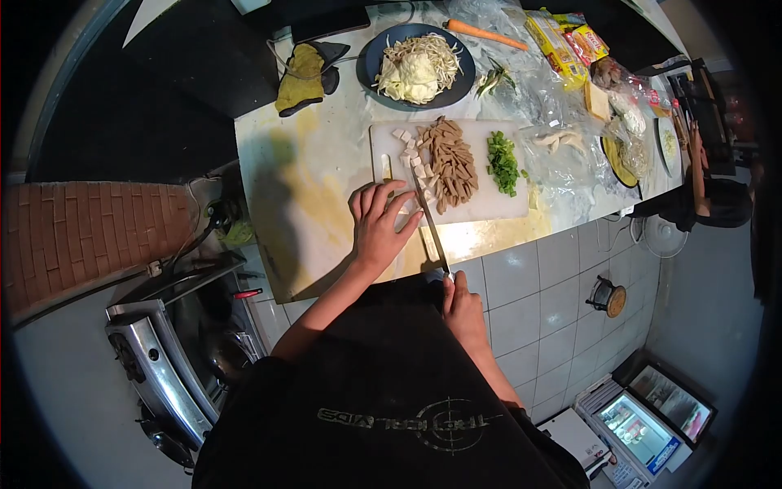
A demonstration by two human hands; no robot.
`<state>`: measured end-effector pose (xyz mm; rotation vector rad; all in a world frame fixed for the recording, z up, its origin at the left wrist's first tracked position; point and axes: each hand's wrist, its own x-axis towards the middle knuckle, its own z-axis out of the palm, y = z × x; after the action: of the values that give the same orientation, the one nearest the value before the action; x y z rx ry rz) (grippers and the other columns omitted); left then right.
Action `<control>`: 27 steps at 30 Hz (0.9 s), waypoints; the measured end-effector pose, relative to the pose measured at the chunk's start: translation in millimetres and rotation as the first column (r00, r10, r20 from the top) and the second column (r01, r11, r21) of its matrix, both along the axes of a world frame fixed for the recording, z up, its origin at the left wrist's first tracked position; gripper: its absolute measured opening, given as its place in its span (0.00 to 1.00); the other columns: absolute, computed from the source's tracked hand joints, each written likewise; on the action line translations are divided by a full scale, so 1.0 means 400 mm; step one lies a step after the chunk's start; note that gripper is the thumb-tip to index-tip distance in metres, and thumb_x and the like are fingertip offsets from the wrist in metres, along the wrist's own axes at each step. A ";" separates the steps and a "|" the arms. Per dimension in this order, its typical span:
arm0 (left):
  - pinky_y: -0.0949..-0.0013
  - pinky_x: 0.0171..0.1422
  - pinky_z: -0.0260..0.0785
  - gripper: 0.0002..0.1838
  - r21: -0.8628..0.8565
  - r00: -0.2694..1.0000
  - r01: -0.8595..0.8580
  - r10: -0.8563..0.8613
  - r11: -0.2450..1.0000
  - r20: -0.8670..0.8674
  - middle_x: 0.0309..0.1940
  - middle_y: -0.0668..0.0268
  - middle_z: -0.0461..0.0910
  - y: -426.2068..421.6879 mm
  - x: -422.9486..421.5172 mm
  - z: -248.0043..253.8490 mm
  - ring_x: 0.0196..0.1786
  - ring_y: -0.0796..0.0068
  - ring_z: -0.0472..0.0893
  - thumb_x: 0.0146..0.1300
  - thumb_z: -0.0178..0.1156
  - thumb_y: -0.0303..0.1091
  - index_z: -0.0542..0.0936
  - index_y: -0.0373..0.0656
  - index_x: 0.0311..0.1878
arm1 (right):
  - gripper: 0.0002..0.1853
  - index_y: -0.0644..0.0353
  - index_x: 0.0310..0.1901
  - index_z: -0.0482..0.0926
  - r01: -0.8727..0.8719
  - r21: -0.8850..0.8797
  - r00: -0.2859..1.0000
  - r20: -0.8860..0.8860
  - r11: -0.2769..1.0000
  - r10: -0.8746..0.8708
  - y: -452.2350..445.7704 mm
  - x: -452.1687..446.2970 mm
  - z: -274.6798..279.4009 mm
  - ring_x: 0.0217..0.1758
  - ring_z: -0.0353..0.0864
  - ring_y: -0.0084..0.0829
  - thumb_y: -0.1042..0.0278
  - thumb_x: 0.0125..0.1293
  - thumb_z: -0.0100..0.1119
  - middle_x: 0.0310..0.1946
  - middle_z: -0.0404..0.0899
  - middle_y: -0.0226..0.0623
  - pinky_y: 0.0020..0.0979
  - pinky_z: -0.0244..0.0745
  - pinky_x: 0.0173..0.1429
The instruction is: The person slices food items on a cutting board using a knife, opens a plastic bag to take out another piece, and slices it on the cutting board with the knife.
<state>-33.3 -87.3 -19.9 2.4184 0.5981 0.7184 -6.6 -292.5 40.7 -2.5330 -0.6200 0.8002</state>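
From here I see a white board (pixel 507 207) with bright green bits (pixel 503 165) and brown strips (pixel 453 167). The plate (pixel 371 63) is dark blue-gray, the carrot (pixel 487 34) (so bright!) orange. The floor (pixel 521 281) has pale gray squares.

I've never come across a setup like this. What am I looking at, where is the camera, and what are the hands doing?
There is no machine here, just a person with bare hands. The single picture comes from a camera worn on the head, looking forward and down; the wide lens bends the edges.

The right hand grips a knife, its blade over a white cutting board. The left hand curves its fingers over the board's near-left part; whether it pinches anything is unclear.

On the board lie pale cubes, brown strips and chopped greens. Beyond it on the table are a dark plate of pale food and a carrot.
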 end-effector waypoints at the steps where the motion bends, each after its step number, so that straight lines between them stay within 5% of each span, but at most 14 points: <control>1: 0.55 0.70 0.54 0.18 0.000 1.000 0.002 -0.002 1.000 -0.001 0.57 0.69 0.76 0.002 0.002 0.001 0.60 0.63 0.71 0.56 0.71 0.38 0.83 0.48 0.50 | 0.15 0.63 0.47 0.68 0.006 0.017 1.000 -0.005 1.000 -0.006 -0.004 -0.001 -0.002 0.29 0.78 0.70 0.56 0.80 0.44 0.21 0.77 0.65 0.63 0.71 0.30; 10: 0.52 0.73 0.52 0.15 0.011 0.999 0.031 -0.031 0.999 0.020 0.57 0.71 0.76 0.005 0.006 -0.006 0.61 0.62 0.71 0.56 0.71 0.38 0.83 0.51 0.46 | 0.16 0.66 0.42 0.69 0.059 0.125 0.997 -0.057 0.990 -0.052 -0.007 0.004 0.011 0.28 0.74 0.68 0.60 0.81 0.44 0.20 0.74 0.63 0.55 0.63 0.27; 13: 0.52 0.73 0.53 0.14 0.027 0.999 -0.002 0.001 1.000 0.032 0.58 0.71 0.76 0.003 -0.003 -0.008 0.61 0.63 0.72 0.56 0.71 0.38 0.83 0.51 0.46 | 0.16 0.66 0.45 0.70 0.029 0.097 0.996 -0.085 0.995 -0.021 -0.002 0.011 0.019 0.30 0.77 0.69 0.58 0.80 0.44 0.22 0.77 0.64 0.62 0.69 0.32; 27: 0.53 0.72 0.53 0.15 0.034 1.000 -0.017 0.018 0.999 -0.007 0.59 0.68 0.76 -0.016 0.001 -0.009 0.60 0.62 0.72 0.56 0.71 0.36 0.85 0.49 0.47 | 0.17 0.67 0.46 0.72 -0.015 0.103 0.989 -0.143 0.995 0.029 -0.033 0.073 0.017 0.31 0.77 0.68 0.57 0.80 0.44 0.22 0.77 0.64 0.59 0.69 0.31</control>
<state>-32.9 -93.7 -23.3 2.4506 0.6153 0.7330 22.8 -305.9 47.4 -2.3562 -0.6256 0.9260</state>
